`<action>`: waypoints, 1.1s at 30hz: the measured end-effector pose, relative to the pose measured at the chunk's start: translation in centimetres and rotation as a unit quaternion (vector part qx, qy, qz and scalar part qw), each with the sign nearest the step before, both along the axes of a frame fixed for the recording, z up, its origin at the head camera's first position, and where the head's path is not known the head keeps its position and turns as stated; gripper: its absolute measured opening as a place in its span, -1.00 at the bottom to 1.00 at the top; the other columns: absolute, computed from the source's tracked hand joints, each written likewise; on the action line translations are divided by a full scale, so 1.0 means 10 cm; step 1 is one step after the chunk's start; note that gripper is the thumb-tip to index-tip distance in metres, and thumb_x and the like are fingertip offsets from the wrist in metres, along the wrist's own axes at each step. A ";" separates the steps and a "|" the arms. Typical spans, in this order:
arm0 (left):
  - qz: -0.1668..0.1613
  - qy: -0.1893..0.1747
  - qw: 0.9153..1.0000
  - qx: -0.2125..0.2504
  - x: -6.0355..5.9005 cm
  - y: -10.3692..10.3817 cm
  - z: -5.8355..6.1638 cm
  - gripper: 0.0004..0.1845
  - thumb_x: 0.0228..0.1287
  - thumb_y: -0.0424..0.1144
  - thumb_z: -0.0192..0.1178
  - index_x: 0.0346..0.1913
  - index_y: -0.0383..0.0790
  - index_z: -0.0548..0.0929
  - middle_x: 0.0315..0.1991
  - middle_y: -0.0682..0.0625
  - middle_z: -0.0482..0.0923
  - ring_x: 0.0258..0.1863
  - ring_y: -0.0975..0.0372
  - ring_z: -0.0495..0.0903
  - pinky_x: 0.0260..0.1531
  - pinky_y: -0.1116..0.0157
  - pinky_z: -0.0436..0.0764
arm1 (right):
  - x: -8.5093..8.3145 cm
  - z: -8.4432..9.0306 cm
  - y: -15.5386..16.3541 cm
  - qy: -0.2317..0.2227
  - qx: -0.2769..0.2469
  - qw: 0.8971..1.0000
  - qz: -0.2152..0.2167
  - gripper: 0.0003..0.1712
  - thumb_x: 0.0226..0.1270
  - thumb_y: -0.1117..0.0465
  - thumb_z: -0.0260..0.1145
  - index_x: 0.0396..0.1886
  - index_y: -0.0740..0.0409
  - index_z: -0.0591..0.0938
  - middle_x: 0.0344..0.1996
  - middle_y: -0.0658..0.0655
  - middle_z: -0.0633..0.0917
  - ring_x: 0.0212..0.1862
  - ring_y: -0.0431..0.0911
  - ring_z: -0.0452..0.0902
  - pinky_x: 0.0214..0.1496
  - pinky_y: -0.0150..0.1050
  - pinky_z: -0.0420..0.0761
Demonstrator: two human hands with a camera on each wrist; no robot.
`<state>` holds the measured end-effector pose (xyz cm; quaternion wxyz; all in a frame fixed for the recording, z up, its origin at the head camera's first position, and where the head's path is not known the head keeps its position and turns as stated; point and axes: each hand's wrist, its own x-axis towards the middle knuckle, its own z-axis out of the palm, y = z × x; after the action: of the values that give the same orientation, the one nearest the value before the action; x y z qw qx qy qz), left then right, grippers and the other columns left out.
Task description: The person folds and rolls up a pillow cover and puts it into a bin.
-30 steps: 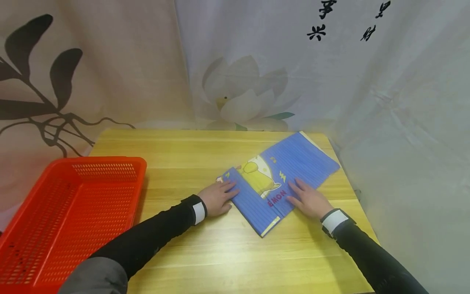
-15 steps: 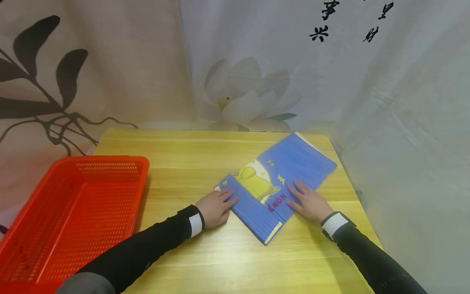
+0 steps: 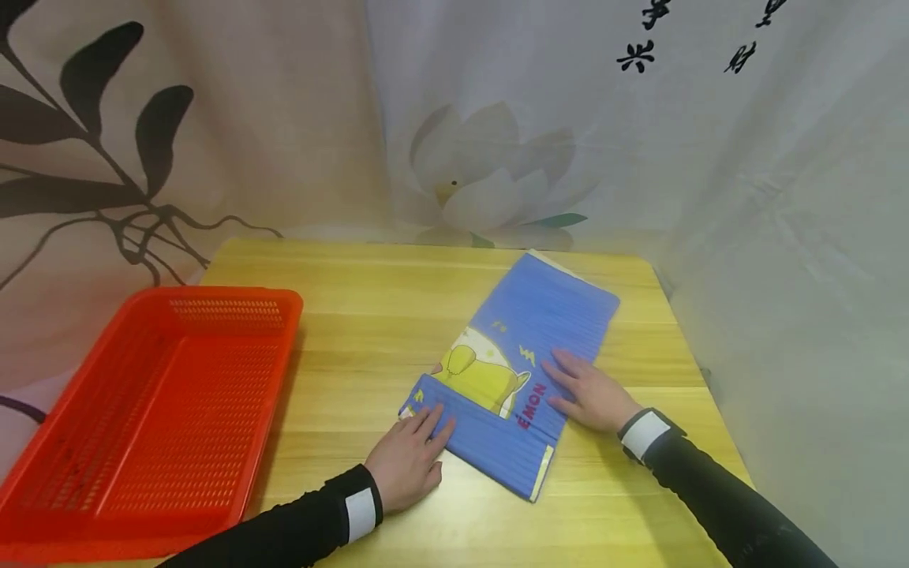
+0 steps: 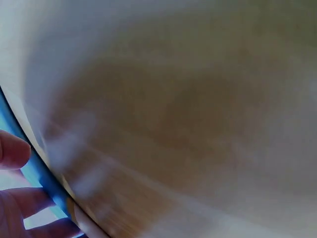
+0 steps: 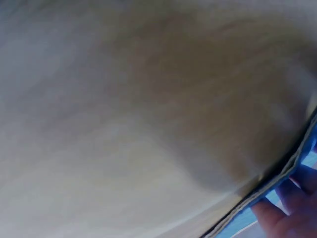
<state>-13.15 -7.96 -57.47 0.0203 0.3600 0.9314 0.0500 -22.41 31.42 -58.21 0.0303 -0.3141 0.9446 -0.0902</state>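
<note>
A folded blue ribbed cloth (image 3: 561, 304) lies slantwise on the wooden table, bearing a yellow cartoon print and red letters. Its near end is turned over into a flap (image 3: 483, 438) with a pale yellow edge strip. My left hand (image 3: 406, 460) rests with spread fingers on the left edge of this flap. On the cloth's right edge, beside the red letters, my right hand (image 3: 592, 392) lies with its fingers extended. In the left wrist view a blue edge (image 4: 37, 171) passes by the fingers; the right wrist view shows layered cloth edges (image 5: 282, 176) at the fingertips.
An orange-red perforated plastic basket (image 3: 192, 426) stands at the left, overlapping the table's left side. Wood-grain tabletop (image 3: 341, 339) lies between basket and cloth. A printed fabric curtain (image 3: 497, 102) hangs behind the table and along its right side.
The cloth has turned on the table: its far end has swung left and its near end has come closer. My left hand has moved toward me with it; the right hand has stayed nearly in place.
</note>
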 end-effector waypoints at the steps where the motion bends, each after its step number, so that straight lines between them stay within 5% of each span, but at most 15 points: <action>1: 0.001 0.002 1.000 -0.003 0.02 0.00 0.00 -0.37 0.50 -0.04 0.18 0.54 -0.21 0.50 0.52 -0.27 0.43 0.47 -0.10 0.47 0.36 -0.03 0.56 | 0.00 0.01 -0.01 -0.001 0.002 1.000 0.004 -0.18 0.57 -0.13 0.33 0.64 0.16 0.37 0.62 0.42 0.27 0.59 0.38 0.22 0.57 0.29 0.29; 9: -0.001 -0.034 0.999 0.022 -0.01 -0.01 0.14 -0.41 0.53 0.00 0.21 0.48 -0.20 0.57 0.47 -0.26 0.49 0.39 -0.11 0.56 0.30 -0.07 0.60 | -0.09 -0.02 0.03 -0.002 0.002 1.000 0.001 -0.12 0.56 -0.23 0.31 0.66 0.12 0.35 0.62 0.36 0.29 0.57 0.36 0.27 0.57 0.28 0.30; 17: 0.024 -0.010 0.999 0.040 -0.19 -0.19 0.20 -0.47 0.51 -0.03 0.29 0.39 -0.25 0.65 0.46 -0.27 0.51 0.45 -0.14 0.50 0.43 -0.20 0.44 | -0.41 0.00 0.11 -0.020 -0.040 0.994 -0.101 -0.13 0.63 -0.12 0.26 0.63 0.37 0.30 0.58 0.53 0.26 0.57 0.46 0.21 0.57 0.32 0.26; 22: 0.022 -0.049 0.998 0.039 -0.10 -0.23 0.07 -0.42 0.57 -0.03 0.19 0.49 -0.26 0.55 0.54 -0.33 0.38 0.53 -0.16 0.40 0.47 -0.25 0.37 | -0.48 0.00 0.10 -0.023 -0.009 0.994 -0.107 -0.14 0.63 -0.13 0.23 0.62 0.37 0.30 0.56 0.57 0.26 0.56 0.49 0.20 0.58 0.32 0.26; 27: 0.033 -0.026 0.998 0.042 -0.01 -0.22 0.00 -0.42 0.57 -0.02 0.19 0.51 -0.21 0.54 0.55 -0.28 0.39 0.53 -0.14 0.40 0.46 -0.23 0.39 | -0.49 0.01 0.06 -0.005 -0.007 0.996 -0.094 -0.16 0.60 -0.10 0.27 0.59 0.38 0.35 0.54 0.59 0.28 0.56 0.49 0.20 0.58 0.32 0.25; 33: 0.040 -0.015 0.999 0.025 0.20 -0.21 0.06 -0.40 0.54 0.00 0.24 0.50 -0.20 0.55 0.51 -0.25 0.46 0.46 -0.12 0.49 0.42 -0.20 0.45 | -0.54 0.03 -0.02 0.007 -0.013 0.998 -0.061 -0.16 0.58 -0.11 0.29 0.59 0.35 0.37 0.55 0.56 0.29 0.57 0.46 0.20 0.59 0.31 0.24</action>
<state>-11.12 -10.07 -56.84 0.0235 0.3223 0.9430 0.0793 -27.85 31.23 -57.93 0.0139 -0.2567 0.9610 -0.1022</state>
